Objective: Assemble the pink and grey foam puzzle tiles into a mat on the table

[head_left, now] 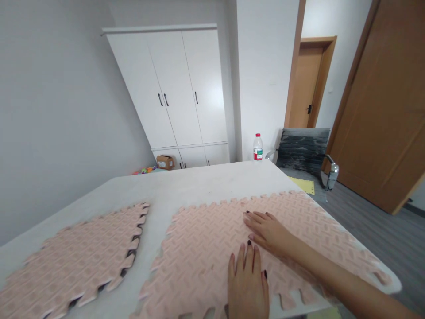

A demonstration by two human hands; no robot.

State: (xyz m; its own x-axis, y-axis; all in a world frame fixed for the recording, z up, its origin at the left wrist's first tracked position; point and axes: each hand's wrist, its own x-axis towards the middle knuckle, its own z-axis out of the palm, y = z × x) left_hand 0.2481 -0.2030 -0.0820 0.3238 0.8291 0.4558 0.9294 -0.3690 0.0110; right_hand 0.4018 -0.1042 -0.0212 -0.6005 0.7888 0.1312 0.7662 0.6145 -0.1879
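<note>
A pink foam puzzle mat (195, 243) with a raised woven-bar pattern and toothed edges lies flat on the white table (199, 182). My left hand (248, 281) rests on the mat near its front edge, palm down with fingers stretched out. Just beyond it and to the right, my right hand (270, 232) also lies on the mat, fingers extended toward the left. Neither hand grips anything. A second pink foam mat (83, 252) lies apart at the left, its right edge slightly raised and showing a dark underside. Whether a seam runs beneath my hands I cannot tell.
A red-capped bottle (258, 148) stands at the table's far edge. Beyond the right side is a black chair (302, 150) with a yellow sheet (303, 185) on it. A white cabinet (179, 88) and a cardboard box (165, 162) are at the back.
</note>
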